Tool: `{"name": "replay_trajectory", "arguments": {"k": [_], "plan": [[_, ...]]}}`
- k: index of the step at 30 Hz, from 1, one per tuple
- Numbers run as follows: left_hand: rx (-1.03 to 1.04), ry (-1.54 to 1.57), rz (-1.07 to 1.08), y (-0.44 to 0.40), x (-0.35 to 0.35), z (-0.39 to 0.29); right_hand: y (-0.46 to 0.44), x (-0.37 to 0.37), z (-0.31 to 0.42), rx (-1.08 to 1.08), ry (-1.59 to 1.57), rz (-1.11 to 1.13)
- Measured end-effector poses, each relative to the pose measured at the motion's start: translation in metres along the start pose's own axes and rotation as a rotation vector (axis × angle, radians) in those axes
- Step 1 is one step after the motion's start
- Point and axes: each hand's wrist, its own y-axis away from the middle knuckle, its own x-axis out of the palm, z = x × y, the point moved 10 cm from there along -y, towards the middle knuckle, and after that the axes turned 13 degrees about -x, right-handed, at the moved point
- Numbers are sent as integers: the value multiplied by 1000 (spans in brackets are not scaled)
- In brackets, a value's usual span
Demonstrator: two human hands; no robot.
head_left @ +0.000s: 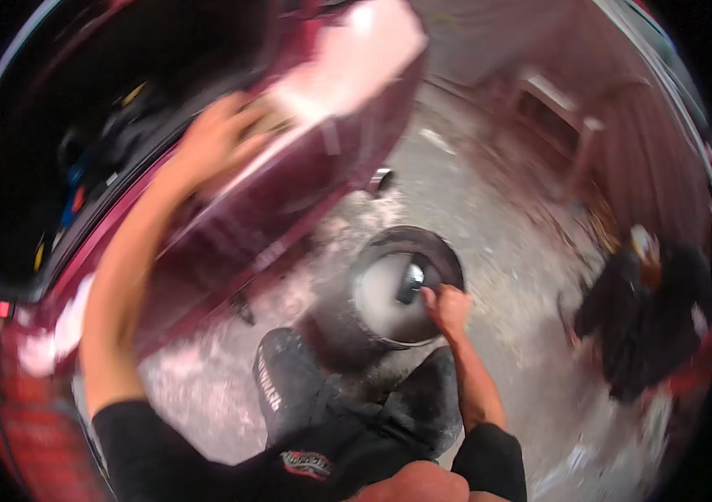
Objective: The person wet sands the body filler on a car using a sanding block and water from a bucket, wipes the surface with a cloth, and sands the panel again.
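My left hand [226, 138] reaches up to the edge of a dark red car body panel [289, 180], its fingers spread over a pale, glossy area; blur hides whether anything lies under them. My right hand [448, 308] is closed at the rim side of a round dark bucket [454, 259] between my knees. It grips a dark, shiny object [412, 280] above the cloudy grey liquid [379, 293] in the bucket. The exact shape of that object is too blurred to tell.
The open car trunk [122, 125] with assorted items fills the upper left. An exhaust tip [382, 179] shows under the bumper. Dark cloth [648, 309] lies at the right, below a brown covered structure [556, 109]. The concrete floor [506, 368] is stained.
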Motion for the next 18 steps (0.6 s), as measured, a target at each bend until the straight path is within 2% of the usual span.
{"name": "replay_trajectory", "arguments": {"k": [2, 7, 11, 12, 15, 18], "plan": [[-41, 14, -4, -13, 12, -6, 2, 4, 2, -73, 68, -108], [-27, 39, 13, 73, -24, 15, 10, 3, 9, -59, 53, 5], [-21, 16, -8, 45, -28, 9, 0, -17, 19, 29, 54, 41], [-1, 29, -57, 27, -21, 5, 0, -16, 19, 8, 65, 43], [-52, 76, -9, 1, -1, 7, 4, 2, 10, -27, 86, 32], [-5, 68, 13, 46, -12, 11, 6, 9, 0, -65, 90, 35]]}}
